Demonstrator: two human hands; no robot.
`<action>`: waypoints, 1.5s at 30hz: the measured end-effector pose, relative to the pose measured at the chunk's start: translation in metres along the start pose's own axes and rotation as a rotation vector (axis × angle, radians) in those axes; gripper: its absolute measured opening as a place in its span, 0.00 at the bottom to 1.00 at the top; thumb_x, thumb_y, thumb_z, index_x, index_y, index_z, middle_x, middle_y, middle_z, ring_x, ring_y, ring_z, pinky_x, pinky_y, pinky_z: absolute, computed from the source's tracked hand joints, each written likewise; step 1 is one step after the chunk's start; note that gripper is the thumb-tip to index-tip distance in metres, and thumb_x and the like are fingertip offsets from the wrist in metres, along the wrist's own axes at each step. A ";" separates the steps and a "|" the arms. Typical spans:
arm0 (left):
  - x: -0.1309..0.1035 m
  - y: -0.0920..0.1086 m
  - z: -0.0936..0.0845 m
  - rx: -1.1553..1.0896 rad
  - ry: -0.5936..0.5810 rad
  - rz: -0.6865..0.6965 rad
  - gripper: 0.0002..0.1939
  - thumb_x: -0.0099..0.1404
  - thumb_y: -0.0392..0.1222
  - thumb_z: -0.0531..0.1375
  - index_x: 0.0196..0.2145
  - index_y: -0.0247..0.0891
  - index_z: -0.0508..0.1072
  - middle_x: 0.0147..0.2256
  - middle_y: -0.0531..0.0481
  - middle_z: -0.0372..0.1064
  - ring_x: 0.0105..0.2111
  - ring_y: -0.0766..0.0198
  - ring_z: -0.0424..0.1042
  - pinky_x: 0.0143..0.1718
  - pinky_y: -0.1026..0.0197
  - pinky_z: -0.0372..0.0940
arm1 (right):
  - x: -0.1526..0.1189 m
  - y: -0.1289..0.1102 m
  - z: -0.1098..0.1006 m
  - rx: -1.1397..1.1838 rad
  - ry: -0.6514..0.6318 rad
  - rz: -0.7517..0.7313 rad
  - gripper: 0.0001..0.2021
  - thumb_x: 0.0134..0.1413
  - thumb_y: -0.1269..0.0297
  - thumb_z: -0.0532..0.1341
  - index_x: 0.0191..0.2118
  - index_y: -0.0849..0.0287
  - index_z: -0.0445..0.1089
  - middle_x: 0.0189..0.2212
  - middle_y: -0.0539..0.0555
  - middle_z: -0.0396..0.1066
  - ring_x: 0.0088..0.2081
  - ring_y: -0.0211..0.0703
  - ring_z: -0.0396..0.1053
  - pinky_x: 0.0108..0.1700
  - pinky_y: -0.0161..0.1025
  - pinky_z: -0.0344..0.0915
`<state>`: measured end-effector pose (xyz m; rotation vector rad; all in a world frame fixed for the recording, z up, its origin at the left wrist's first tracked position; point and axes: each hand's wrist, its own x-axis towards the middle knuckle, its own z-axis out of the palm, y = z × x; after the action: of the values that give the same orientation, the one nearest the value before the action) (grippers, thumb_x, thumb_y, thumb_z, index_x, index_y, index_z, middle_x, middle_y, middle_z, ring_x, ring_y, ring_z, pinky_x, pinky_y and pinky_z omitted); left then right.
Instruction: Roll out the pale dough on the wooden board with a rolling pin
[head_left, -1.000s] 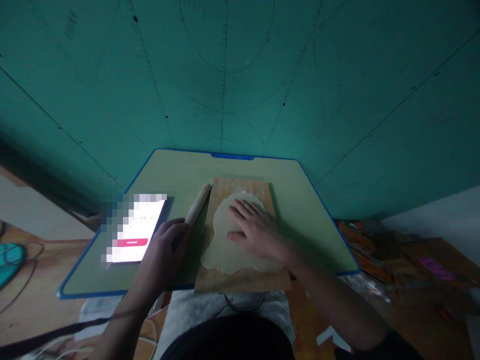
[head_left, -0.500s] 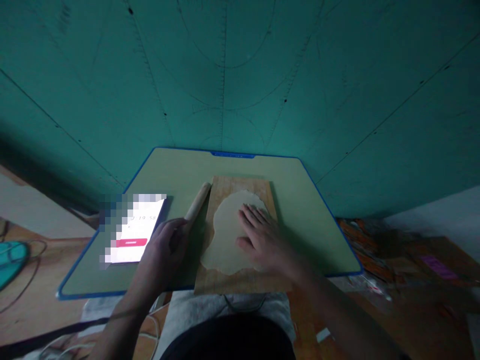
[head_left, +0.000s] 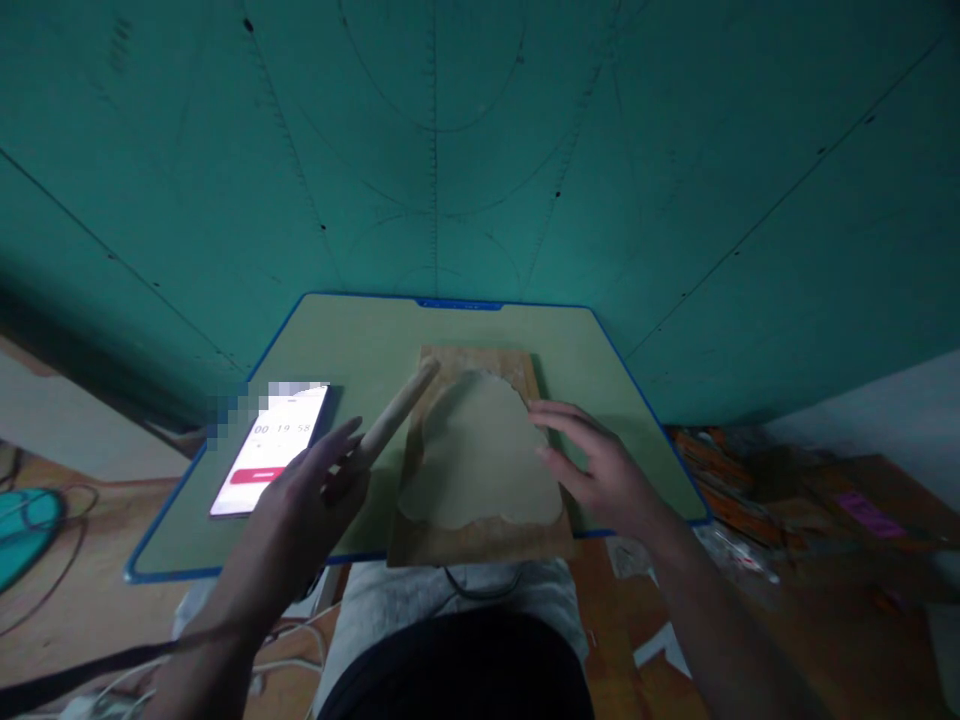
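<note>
A flat sheet of dough (head_left: 480,450) with a wavy edge lies on a wooden board (head_left: 480,545) in the middle of the table. My left hand (head_left: 330,480) is closed round the near end of a pale rolling pin (head_left: 394,415). The pin slants away to the right, its far end over the board's upper left corner. At the dough's right edge, my right hand (head_left: 592,460) has its fingers apart and holds nothing. Its fingertips are close to the dough; whether they touch it I cannot tell.
A phone (head_left: 274,440) with a lit timer screen lies left of my left hand on the pale green table (head_left: 360,340). Behind the table rises a green wall (head_left: 480,200). Cables (head_left: 300,640) run over the floor at lower left.
My right hand has moved off the dough's middle to its right edge. My left hand has lifted the rolling pin, and its far end has swung right over the board.
</note>
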<state>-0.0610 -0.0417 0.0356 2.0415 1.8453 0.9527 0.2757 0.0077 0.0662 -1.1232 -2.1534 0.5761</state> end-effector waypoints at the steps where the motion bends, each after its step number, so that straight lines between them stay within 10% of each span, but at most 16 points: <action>1: -0.001 0.005 0.000 0.002 -0.006 0.070 0.23 0.69 0.49 0.56 0.57 0.38 0.72 0.38 0.42 0.78 0.30 0.58 0.77 0.27 0.60 0.71 | 0.007 -0.002 0.001 -0.004 0.038 -0.019 0.17 0.69 0.60 0.55 0.58 0.52 0.71 0.59 0.59 0.72 0.61 0.51 0.69 0.63 0.53 0.66; 10: -0.004 0.039 0.024 0.044 -0.252 0.507 0.19 0.73 0.35 0.52 0.58 0.43 0.72 0.44 0.42 0.78 0.43 0.56 0.77 0.41 0.56 0.74 | 0.054 -0.010 0.051 -0.234 -0.003 -0.012 0.16 0.69 0.62 0.55 0.56 0.62 0.72 0.55 0.63 0.73 0.59 0.51 0.69 0.62 0.48 0.65; 18: -0.013 0.017 0.031 0.397 -0.111 0.278 0.28 0.69 0.56 0.60 0.62 0.43 0.68 0.63 0.35 0.66 0.62 0.38 0.66 0.53 0.40 0.70 | 0.048 -0.010 0.066 -0.466 -0.094 0.146 0.16 0.66 0.63 0.57 0.56 0.60 0.72 0.56 0.63 0.71 0.57 0.56 0.68 0.61 0.51 0.64; 27: -0.056 0.039 0.025 0.394 -0.085 0.355 0.31 0.73 0.51 0.54 0.69 0.41 0.58 0.63 0.35 0.66 0.62 0.38 0.65 0.53 0.39 0.69 | 0.003 -0.027 0.060 -0.462 -0.033 0.021 0.15 0.67 0.66 0.54 0.53 0.58 0.73 0.55 0.62 0.72 0.58 0.56 0.66 0.61 0.53 0.63; 38: -0.002 0.026 0.035 0.416 -0.053 0.255 0.27 0.75 0.56 0.50 0.61 0.35 0.68 0.62 0.29 0.65 0.62 0.36 0.65 0.54 0.37 0.68 | 0.062 -0.007 0.065 -0.513 -0.067 0.135 0.15 0.65 0.64 0.56 0.52 0.62 0.73 0.52 0.64 0.72 0.57 0.57 0.67 0.61 0.50 0.63; 45: -0.049 0.044 0.027 0.453 -0.052 0.377 0.28 0.74 0.49 0.54 0.66 0.34 0.61 0.63 0.32 0.66 0.64 0.35 0.63 0.55 0.39 0.68 | 0.009 -0.026 0.060 -0.488 -0.017 0.097 0.16 0.64 0.61 0.56 0.52 0.61 0.73 0.53 0.63 0.72 0.58 0.57 0.65 0.61 0.53 0.61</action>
<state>-0.0092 -0.0899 0.0245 2.7259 1.8089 0.5800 0.2154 -0.0043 0.0434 -1.4855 -2.3312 0.0942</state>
